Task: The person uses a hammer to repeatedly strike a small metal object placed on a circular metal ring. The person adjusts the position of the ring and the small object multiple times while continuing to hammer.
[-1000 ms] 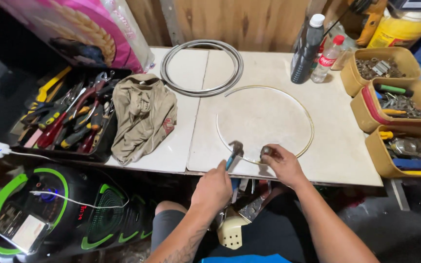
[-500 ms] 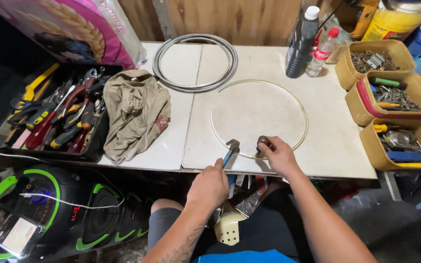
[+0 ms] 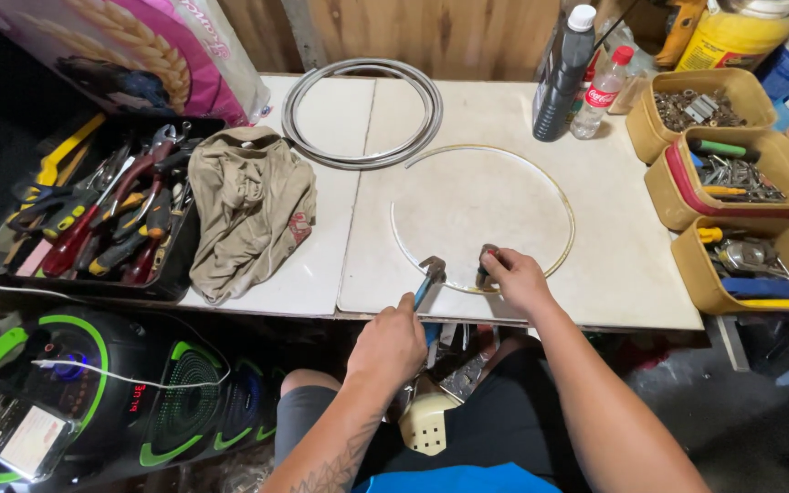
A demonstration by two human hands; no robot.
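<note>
A thin wire ring (image 3: 563,196) lies flat on the white table (image 3: 623,274). My left hand (image 3: 390,342) grips blue-handled pliers (image 3: 426,278), whose jaws pinch the ring's near edge. My right hand (image 3: 513,278) holds a second small dark tool (image 3: 485,265) on the ring just to the right of the pliers. Both hands are at the table's front edge, a few centimetres apart.
A coiled grey ring (image 3: 362,114) lies at the back. A crumpled beige rag (image 3: 248,205) sits beside a black tray of hand tools (image 3: 107,219). Two bottles (image 3: 563,73) stand behind, and yellow bins of hardware (image 3: 732,173) line the right. A speaker (image 3: 93,393) sits below left.
The view has shifted slightly. Both hands stay on the ring's near edge with their tools, with hardly any movement.
</note>
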